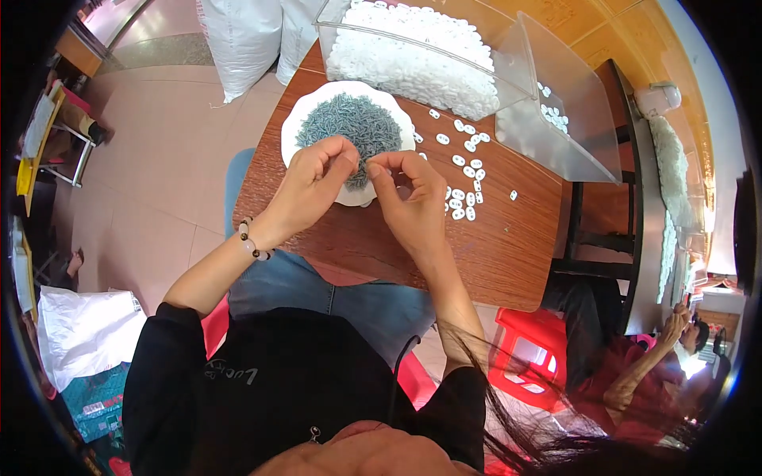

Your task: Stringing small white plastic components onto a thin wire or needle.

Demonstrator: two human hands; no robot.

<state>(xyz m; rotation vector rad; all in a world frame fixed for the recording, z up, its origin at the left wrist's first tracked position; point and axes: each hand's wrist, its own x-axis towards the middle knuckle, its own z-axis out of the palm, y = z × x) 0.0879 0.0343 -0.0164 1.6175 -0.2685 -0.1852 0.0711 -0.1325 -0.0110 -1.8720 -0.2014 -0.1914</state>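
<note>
A white scalloped bowl [291,131] stands near the left side of the brown wooden table, heaped with small grey-green screw-like pieces [349,119]. Over its near edge, my left hand [316,181] is closed in a pinch, thumb against forefinger. My right hand [414,194] pinches close beside it, the two sets of fingertips only a little apart. Whatever sits between the fingers of either hand is too small to make out. Right of the bowl lie several loose white oval pieces [459,160] with two dark holes each, some of them close to my right hand.
A clear bin [429,49] full of white pieces stands at the table's far side, with another clear bin [556,131] angled beside it. White sacks [242,47] rest on the floor beyond. A red stool [528,361] is at the right, where another person's hand [675,327] shows.
</note>
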